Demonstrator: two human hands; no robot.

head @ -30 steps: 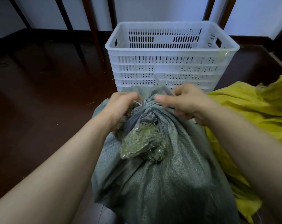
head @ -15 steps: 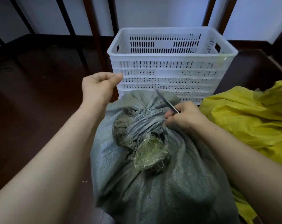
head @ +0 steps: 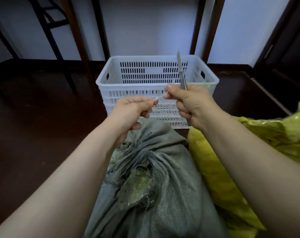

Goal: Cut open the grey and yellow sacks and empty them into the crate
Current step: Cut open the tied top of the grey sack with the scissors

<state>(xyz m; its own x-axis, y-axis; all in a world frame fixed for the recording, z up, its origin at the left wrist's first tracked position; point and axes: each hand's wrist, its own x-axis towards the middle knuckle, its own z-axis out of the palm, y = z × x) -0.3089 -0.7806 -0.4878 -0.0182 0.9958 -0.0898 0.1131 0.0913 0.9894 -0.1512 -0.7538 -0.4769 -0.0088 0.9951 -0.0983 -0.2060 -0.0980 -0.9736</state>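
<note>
The grey woven sack (head: 164,191) stands in front of me, its gathered neck bunched, with clear plastic lining (head: 137,188) poking out. Beside it on the right lies the yellow sack (head: 269,140). The white slotted crate (head: 156,98) stands on the floor beyond both. Both hands are raised above the sack, in front of the crate. My right hand (head: 190,105) grips a thin metal knife (head: 181,73), blade pointing up. My left hand (head: 133,109) pinches one end of a short whitish string (head: 160,97), and my right thumb and finger pinch the other end.
Dark wooden floor (head: 34,126) spreads to the left and behind the crate. Dark wooden posts (head: 80,40) and frame legs stand against the white wall behind. A dark door or cabinet (head: 286,54) is at the far right.
Both hands lifted off the sack's neck to crate height. The knife now points upward, and a short string is stretched between the two hands. The camera tilted up.
</note>
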